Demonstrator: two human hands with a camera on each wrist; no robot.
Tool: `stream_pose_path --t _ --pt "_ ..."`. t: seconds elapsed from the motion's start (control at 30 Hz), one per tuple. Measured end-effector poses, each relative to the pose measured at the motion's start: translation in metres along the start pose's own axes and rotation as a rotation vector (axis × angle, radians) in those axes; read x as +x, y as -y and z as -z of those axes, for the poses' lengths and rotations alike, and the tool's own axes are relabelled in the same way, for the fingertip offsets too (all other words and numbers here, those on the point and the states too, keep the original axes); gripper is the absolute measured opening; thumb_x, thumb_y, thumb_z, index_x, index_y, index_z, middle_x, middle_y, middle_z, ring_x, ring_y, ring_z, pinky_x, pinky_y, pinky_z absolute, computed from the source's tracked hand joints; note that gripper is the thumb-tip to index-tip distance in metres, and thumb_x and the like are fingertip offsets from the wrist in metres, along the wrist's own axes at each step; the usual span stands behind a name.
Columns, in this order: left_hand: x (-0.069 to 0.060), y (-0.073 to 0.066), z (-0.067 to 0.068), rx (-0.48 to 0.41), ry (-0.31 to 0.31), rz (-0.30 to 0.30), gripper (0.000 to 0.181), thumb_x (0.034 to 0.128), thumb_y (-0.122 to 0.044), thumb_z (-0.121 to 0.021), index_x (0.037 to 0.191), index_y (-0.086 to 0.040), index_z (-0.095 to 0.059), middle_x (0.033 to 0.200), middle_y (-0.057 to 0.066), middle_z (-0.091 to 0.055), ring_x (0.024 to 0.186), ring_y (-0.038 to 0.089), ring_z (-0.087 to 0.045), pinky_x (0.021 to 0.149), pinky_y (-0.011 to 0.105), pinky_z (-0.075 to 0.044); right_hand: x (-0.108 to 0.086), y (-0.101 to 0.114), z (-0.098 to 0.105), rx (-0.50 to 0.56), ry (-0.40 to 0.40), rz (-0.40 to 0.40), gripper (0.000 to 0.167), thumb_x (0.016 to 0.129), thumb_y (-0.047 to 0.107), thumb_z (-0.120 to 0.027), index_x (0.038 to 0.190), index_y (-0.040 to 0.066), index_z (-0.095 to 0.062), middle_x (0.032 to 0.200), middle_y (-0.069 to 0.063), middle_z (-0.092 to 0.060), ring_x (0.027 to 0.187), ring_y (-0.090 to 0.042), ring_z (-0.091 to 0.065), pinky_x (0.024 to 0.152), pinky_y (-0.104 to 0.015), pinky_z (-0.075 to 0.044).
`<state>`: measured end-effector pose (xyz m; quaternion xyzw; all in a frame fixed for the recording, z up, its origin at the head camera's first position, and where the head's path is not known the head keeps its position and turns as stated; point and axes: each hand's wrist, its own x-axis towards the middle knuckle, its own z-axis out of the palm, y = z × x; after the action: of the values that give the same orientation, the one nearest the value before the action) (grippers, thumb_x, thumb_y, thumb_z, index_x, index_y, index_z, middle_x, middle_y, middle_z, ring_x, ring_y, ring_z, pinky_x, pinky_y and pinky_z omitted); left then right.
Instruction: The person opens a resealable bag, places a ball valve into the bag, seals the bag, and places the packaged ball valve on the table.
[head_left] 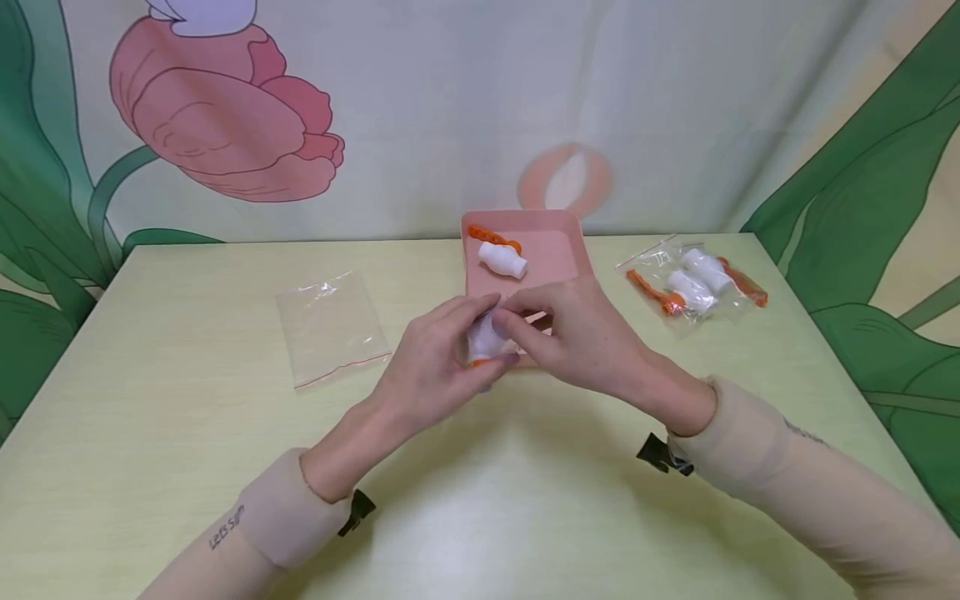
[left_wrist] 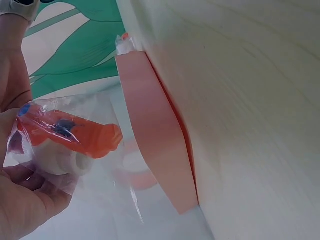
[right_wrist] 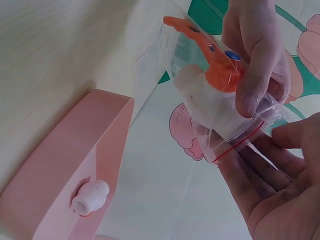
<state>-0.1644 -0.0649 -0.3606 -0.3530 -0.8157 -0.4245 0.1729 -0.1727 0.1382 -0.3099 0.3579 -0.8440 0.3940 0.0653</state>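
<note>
Sleeves (head_left: 765, 467) nr; hands (head_left: 431, 362) hide pt tray (head_left: 553, 250).

This looks like a tabletop work spot; whether it belongs to a home, workshop or studio cannot be told. A pale wood-grain table (head_left: 187, 400) stands before a backdrop (head_left: 450, 108) printed with pink flowers and green leaves, bearing a pink tray (head_left: 558, 254) and clear zip-lock bags (head_left: 330, 329).

bag (left_wrist: 104, 172): clear | seal (right_wrist: 240, 141): red | fitting (right_wrist: 210, 103): white | handle (right_wrist: 221, 72): orange | tray (head_left: 551, 254): pink
</note>
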Motion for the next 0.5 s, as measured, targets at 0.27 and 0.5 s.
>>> stream_pose_path --t 0.27,0.5 --pt "0.0013 -0.0008 -0.0001 0.033 -0.038 0.0 0.053 0.0842 -0.012 -0.084 0.129 0.008 -0.063 0.114 0.013 -0.07 0.1 0.019 -0.066 0.084 0.032 -0.055 0.0001 -0.0007 -0.0011 0.054 0.01 0.067 0.006 0.094 0.018 -0.076 0.093 0.013 -0.08 0.088 0.015 -0.073 0.087 -0.004 -0.066 0.076 -0.03 -0.059" --pt "0.002 -0.0031 -0.0007 0.046 -0.02 0.048 0.057 0.0832 -0.014 -0.086 0.132 0.005 -0.062 0.117 0.011 -0.069 0.103 0.018 -0.064 0.086 0.031 -0.055 0.0011 -0.0011 0.0002 0.04 0.02 0.091 0.004 0.092 0.011 -0.077 0.09 0.01 -0.08 0.095 0.007 -0.075 0.091 -0.008 -0.066 0.074 -0.03 -0.059"
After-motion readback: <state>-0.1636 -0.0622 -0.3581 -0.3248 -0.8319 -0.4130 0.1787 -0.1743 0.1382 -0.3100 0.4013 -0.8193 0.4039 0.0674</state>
